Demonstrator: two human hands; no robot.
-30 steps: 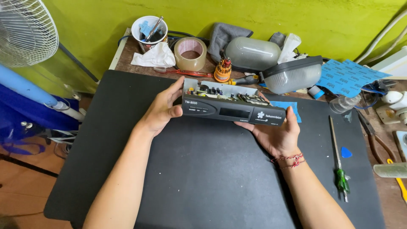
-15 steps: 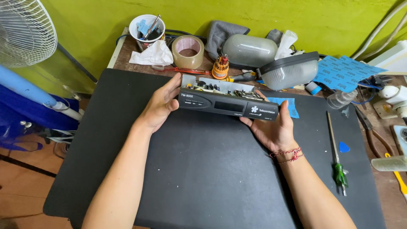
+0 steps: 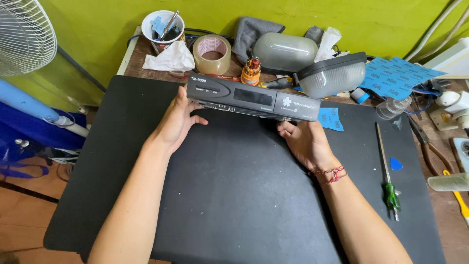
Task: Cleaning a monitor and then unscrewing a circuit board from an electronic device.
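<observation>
A long dark grey set-top box [image 3: 254, 99] is raised a little above the black work mat [image 3: 234, 195], its front panel turned toward me. My left hand [image 3: 178, 120] grips its left end, thumb along the side. My right hand [image 3: 305, 142] supports the right end from underneath, a red thread bracelet on the wrist. The box's inside is hidden behind the front panel.
A green-handled screwdriver [image 3: 387, 168] and a blue pick [image 3: 395, 164] lie on the mat's right. Behind the box are a tape roll [image 3: 212, 54], a white cup of tools [image 3: 163, 27], a bit holder [image 3: 251, 71], two lamp covers [image 3: 332, 76] and blue sandpaper sheets [image 3: 395, 76]. A fan [image 3: 22, 36] stands left.
Both hands tipped the box upward, so the open top with its circuit board no longer shows and only the front panel faces me. The box sits slightly farther back.
</observation>
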